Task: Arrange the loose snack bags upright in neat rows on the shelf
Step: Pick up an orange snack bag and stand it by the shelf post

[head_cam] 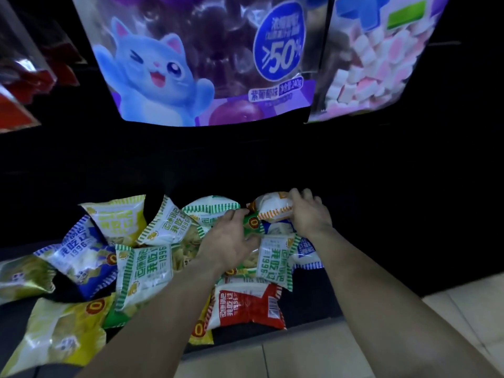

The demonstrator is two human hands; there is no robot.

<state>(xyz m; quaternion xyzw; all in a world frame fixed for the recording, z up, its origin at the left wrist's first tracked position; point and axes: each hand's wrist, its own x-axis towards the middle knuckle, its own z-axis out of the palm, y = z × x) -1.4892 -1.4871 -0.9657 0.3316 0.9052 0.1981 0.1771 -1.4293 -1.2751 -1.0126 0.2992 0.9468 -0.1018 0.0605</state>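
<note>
Head view: snack bags [144, 268] lie flat and overlapping on dark shelf [311, 301], heap toward 7 o'clock. Right hand [308, 214] grips orange bag [272, 208] at pile's 1 o'clock; left hand [229, 244] pinches green bag [252, 223]. Risk: slick, puffy bags likely slump or slide off front edge when stood.

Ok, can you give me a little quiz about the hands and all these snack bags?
1. True or false: the snack bags stand in neat upright rows.
2. Which bag does the right hand grip? A) red B) orange-striped C) blue
3. Fill in: the big purple bag hanging above shows a blue ____.
Key: 1 false, they lie in a jumbled pile; 2 B, the orange-striped bag; 3 cat.
</note>
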